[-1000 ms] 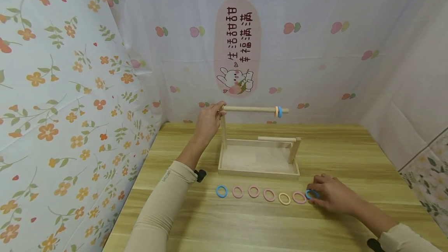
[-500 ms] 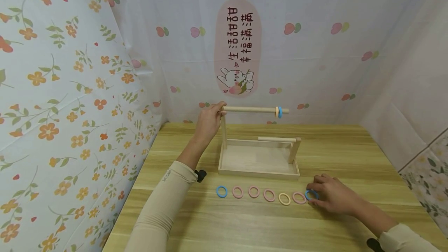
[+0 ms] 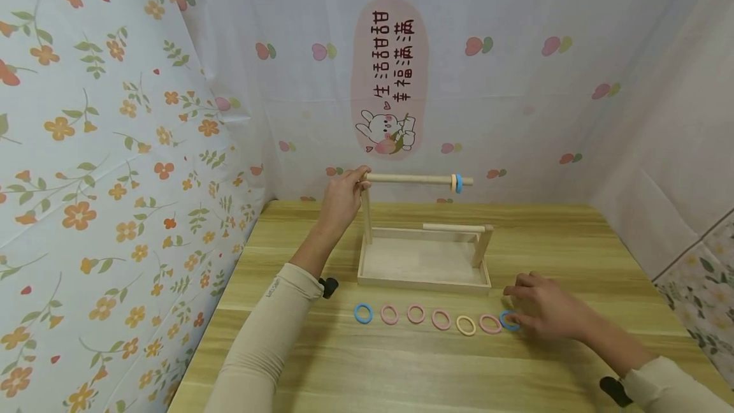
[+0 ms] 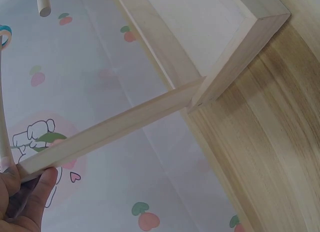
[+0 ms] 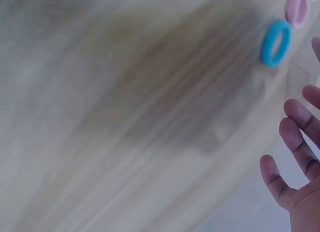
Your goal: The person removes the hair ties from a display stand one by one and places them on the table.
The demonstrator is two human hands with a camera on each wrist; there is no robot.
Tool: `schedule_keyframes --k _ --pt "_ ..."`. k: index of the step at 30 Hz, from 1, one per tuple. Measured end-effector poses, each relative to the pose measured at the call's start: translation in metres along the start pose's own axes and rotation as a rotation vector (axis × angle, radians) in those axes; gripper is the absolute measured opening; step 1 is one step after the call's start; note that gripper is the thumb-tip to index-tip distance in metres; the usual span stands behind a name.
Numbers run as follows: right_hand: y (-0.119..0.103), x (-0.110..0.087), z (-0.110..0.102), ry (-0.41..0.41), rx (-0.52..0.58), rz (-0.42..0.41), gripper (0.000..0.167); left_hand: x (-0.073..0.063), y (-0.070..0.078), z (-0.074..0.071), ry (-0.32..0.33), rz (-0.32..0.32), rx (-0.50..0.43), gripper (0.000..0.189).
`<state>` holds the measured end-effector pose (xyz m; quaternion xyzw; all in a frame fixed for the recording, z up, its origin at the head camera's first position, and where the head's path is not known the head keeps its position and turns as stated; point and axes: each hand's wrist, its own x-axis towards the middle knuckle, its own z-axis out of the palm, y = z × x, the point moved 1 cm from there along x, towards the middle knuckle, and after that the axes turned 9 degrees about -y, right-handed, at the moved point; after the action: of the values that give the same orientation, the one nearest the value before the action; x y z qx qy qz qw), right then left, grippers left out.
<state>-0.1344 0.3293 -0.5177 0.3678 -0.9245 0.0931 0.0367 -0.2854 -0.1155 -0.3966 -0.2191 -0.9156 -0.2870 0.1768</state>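
Observation:
At the top of the upright wooden post (image 3: 367, 218), my left hand (image 3: 343, 199) grips the corner where the long rod (image 3: 410, 179) begins; the left wrist view shows thumb and fingers (image 4: 46, 184) around the post end. A cream ring (image 3: 453, 183) and a blue ring (image 3: 459, 188) hang near the rod's free right end. My right hand (image 3: 550, 308) hovers with spread fingers over a blue ring (image 3: 502, 320) at the row's right end. In the right wrist view, this blue ring (image 5: 267, 44) lies on the table apart from the fingertips.
Left of that ring, a row holds a pink ring (image 3: 482, 324), a yellow ring (image 3: 459, 326), more pink rings and another blue ring (image 3: 356, 314). Behind stands the rack's tray base (image 3: 424, 284), with a shorter rod (image 3: 453, 228) on its right post. A printed curtain (image 3: 516, 113) backs the table.
My right hand's fingers have parted from the right-end blue ring and lifted slightly, leaving it beside the pink ring. The left hand keeps its grip on the post.

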Motion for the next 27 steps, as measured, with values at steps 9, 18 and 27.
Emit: schedule_keyframes --k 9,18,27 --pt "0.014 0.015 -0.024 0.085 -0.055 0.011 0.045 0.001 -0.001 0.000 0.005 0.003 0.008 0.026" --pt "0.027 0.036 -0.062 0.140 -0.107 0.021 0.052 0.001 -0.002 0.000 0.005 0.012 0.014 0.027" --pt "0.026 0.056 -0.086 0.103 -0.040 0.103 0.057 0.001 -0.002 0.000 -0.008 -0.010 0.015 0.027"
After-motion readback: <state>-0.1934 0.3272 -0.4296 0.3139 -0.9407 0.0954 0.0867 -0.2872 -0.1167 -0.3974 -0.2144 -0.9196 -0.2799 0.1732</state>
